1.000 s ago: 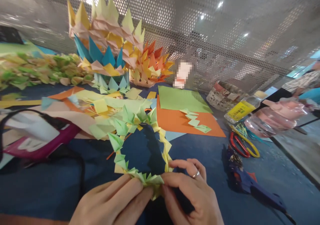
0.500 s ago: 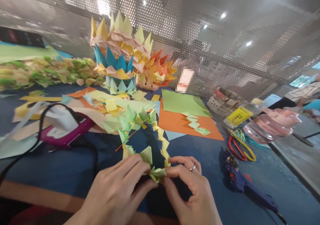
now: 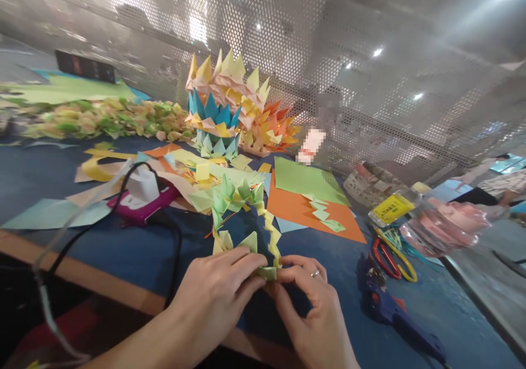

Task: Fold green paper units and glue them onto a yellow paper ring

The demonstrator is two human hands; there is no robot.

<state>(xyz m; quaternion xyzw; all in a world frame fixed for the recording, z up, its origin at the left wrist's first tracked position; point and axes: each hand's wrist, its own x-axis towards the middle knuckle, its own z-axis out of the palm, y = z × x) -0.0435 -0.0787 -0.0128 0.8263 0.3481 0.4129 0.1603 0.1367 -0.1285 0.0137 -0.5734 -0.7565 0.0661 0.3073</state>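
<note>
A ring of folded green and yellow paper pieces [image 3: 246, 215] lies on the blue table [image 3: 131, 248]. My left hand [image 3: 213, 298] and my right hand [image 3: 312, 314] both pinch the ring's near edge, fingertips meeting at a folded green piece [image 3: 267, 272]. A ring shows on my right hand. Both hands are closed on the paper.
A pink glue gun [image 3: 143, 202] with a black cord lies to the left, a blue glue gun [image 3: 390, 309] to the right. Red and yellow scissors [image 3: 390, 254], orange and green sheets [image 3: 304, 194], spiky paper models [image 3: 230, 106], a bottle [image 3: 394, 207] and a perforated metal screen stand behind.
The view has drawn back and shifted left, so the table edge shows. My hands have squeezed the ring's near edge together; my left fingers now cover more of it.
</note>
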